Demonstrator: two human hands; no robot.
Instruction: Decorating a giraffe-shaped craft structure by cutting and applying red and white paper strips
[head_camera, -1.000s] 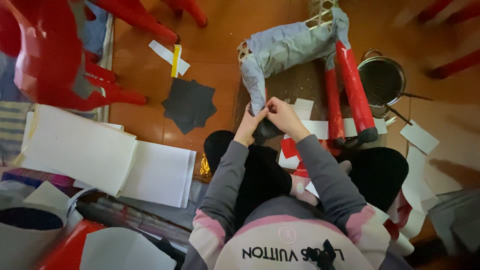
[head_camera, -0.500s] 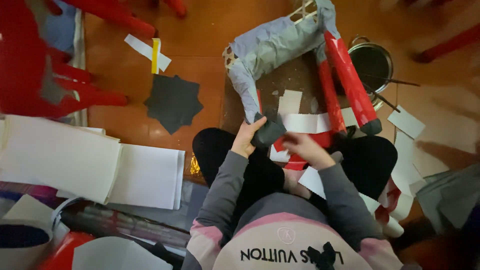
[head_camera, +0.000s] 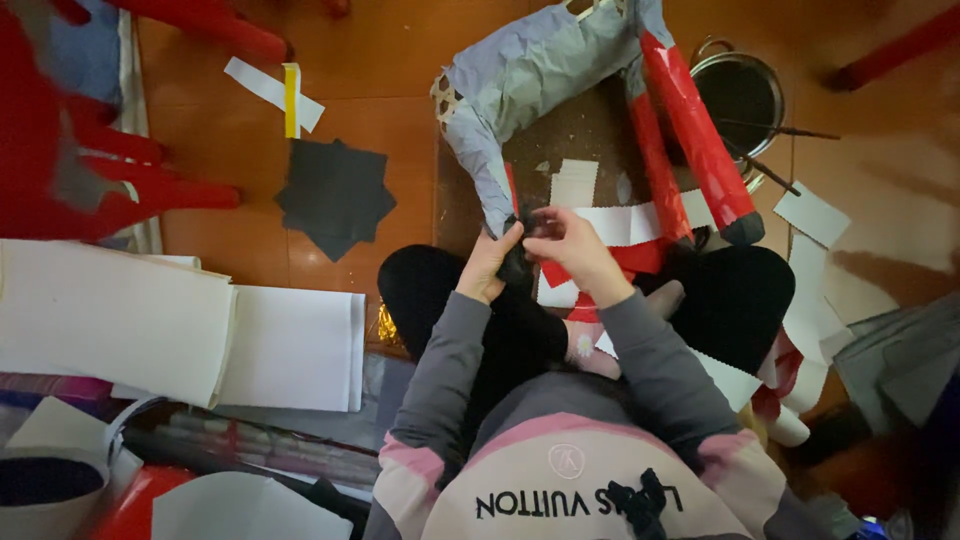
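Head view, only one on record. Frame (head_camera: 560, 75) of woven strips lay on its side on a brown mat (head_camera: 590, 135), legs toward you. Grey paper covered the body and the near left leg (head_camera: 488, 170); two right legs (head_camera: 695, 135) were wrapped in glossy red with dark caps at the ends. Your left hand (head_camera: 492, 262) and right hand (head_camera: 575, 243) met at the foot of the grey leg, both closed narrow around a small black piece (head_camera: 520, 250); whether each pinched it or only pressed it, I could not tell.

Judgement on progress: covering looked well advanced, with body and three visible legs clad. The grey leg's foot lacked its dark cap, and that was the step in hand. A fourth leg was hidden.

Supplies left around you: black paper squares (head_camera: 335, 195) on the floor, white strips (head_camera: 610, 222) on the mat, red scraps (head_camera: 640, 258) by your knees, a pot (head_camera: 742, 92) with sticks beyond the frame, white sheets (head_camera: 290, 345) to your left.
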